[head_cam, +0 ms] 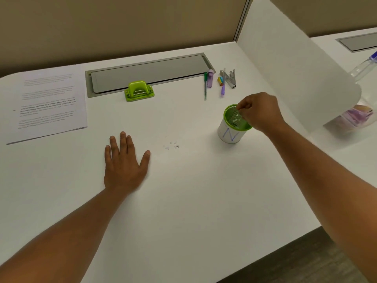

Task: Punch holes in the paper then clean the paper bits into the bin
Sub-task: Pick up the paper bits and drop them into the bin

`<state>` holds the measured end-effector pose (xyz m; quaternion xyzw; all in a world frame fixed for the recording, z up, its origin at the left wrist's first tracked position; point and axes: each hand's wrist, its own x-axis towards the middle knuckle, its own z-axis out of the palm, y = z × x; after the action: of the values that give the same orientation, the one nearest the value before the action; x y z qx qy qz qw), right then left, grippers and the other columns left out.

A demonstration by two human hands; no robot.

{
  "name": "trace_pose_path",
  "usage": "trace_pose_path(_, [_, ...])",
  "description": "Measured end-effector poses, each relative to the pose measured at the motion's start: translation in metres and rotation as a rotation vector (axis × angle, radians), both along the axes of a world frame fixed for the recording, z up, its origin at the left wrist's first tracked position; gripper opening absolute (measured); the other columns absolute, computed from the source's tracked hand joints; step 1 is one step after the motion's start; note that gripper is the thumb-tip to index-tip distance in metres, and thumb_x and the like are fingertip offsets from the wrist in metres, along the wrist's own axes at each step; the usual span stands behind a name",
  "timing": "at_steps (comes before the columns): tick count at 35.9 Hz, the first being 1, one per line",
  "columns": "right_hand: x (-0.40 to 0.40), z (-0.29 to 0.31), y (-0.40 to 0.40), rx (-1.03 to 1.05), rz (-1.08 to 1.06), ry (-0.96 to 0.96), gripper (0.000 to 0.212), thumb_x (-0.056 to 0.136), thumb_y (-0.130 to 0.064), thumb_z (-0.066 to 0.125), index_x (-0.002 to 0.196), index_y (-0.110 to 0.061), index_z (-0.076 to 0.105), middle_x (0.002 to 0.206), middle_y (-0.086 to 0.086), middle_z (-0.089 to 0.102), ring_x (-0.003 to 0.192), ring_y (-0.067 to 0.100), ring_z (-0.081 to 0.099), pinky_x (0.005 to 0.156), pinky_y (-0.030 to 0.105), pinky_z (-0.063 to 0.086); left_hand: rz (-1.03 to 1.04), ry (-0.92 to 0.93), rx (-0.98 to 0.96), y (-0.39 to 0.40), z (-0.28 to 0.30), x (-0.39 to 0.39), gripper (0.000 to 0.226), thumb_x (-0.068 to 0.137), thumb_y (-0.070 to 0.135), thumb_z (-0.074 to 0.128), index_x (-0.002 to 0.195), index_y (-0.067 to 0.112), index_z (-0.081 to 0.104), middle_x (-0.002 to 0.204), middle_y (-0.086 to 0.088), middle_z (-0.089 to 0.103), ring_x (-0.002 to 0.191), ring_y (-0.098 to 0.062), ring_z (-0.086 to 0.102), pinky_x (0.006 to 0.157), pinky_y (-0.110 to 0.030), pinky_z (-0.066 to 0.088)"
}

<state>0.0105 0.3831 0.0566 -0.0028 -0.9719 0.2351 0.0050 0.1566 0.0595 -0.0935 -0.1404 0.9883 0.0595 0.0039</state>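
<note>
A small green mesh bin (pixel 229 132) wrapped in white paper marked "N" stands on the white desk at the right. My right hand (pixel 260 112) hovers over its rim with the fingertips pinched together; white paper bits show inside the bin below them. Several white paper bits (pixel 172 145) lie on the desk between my hands. My left hand (pixel 124 162) rests flat on the desk, fingers apart, holding nothing. The green hole punch (pixel 139 91) sits at the back by the cable tray. A stack of printed paper (pixel 48 105) lies at the far left.
A grey cable tray lid (pixel 146 72) runs along the back. Pens, a purple eraser, coloured tabs and a metal stapler (pixel 221 82) lie at the back right. A white curved divider (pixel 295 68) rises on the right, with a plastic bottle (pixel 365 66) behind it.
</note>
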Motion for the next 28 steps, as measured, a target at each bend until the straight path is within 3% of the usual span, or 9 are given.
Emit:
trace_pose_path(6, [0.002,-0.01,0.001,0.151,0.073,0.102,0.029,0.092,-0.004,0.05,0.109,-0.012,0.073,0.111,0.01,0.072,0.102,0.03,0.064,0.085,0.033,0.05,0.001,0.007,0.0,0.0,0.0,0.0,0.086,0.095,0.067,0.01,0.156,0.007,0.014,0.166,-0.007,0.004,0.153,-0.032,-0.001,0.124,-0.047,0.005])
trace_pose_path(10, [0.007,-0.012,0.0,0.149,0.075,0.256,0.024,0.091,-0.006,0.053,0.103,-0.011,0.073,0.102,0.012,0.068,0.093,0.029,0.061,0.074,0.031,0.045,0.005,0.003,-0.003,0.0,-0.001,0.0,0.085,0.095,0.066,0.01,0.157,0.008,0.013,0.166,-0.007,0.004,0.153,-0.031,-0.002,0.124,-0.047,0.005])
trace_pose_path(12, [0.007,-0.014,-0.001,0.187,0.083,0.235,0.023,0.092,-0.008,0.053,0.103,-0.011,0.073,0.101,0.014,0.064,0.093,0.03,0.059,0.071,0.029,0.039,0.004,0.01,0.008,0.001,-0.001,0.0,0.084,0.096,0.066,0.013,0.157,0.007,0.014,0.166,-0.007,0.004,0.153,-0.032,-0.001,0.124,-0.047,0.004])
trace_pose_path(17, [0.008,-0.013,0.004,0.248,0.117,0.092,0.03,0.093,-0.008,0.049,0.115,-0.01,0.069,0.112,0.015,0.067,0.103,0.033,0.06,0.075,0.029,0.041,-0.002,0.005,0.017,0.008,-0.001,-0.002,0.085,0.095,0.066,0.012,0.157,0.008,0.013,0.166,-0.007,0.003,0.153,-0.031,-0.003,0.124,-0.047,0.004])
trace_pose_path(22, [0.023,-0.008,-0.013,0.127,0.136,0.33,0.026,0.091,-0.009,0.05,0.105,-0.009,0.072,0.102,0.014,0.066,0.091,0.031,0.061,0.076,0.035,0.046,-0.026,0.009,0.01,0.013,0.002,-0.005,0.085,0.095,0.066,0.011,0.157,0.007,0.014,0.166,-0.008,0.003,0.153,-0.032,-0.002,0.124,-0.048,0.005])
trace_pose_path(28, [0.039,-0.049,-0.101,-0.05,0.454,0.218,0.021,0.088,-0.01,0.058,0.102,-0.011,0.073,0.098,0.01,0.065,0.085,0.028,0.064,0.075,0.034,0.05,0.017,-0.003,-0.015,-0.011,0.001,0.001,0.084,0.096,0.066,0.012,0.157,0.008,0.012,0.166,-0.007,0.001,0.153,-0.03,-0.004,0.124,-0.047,0.003])
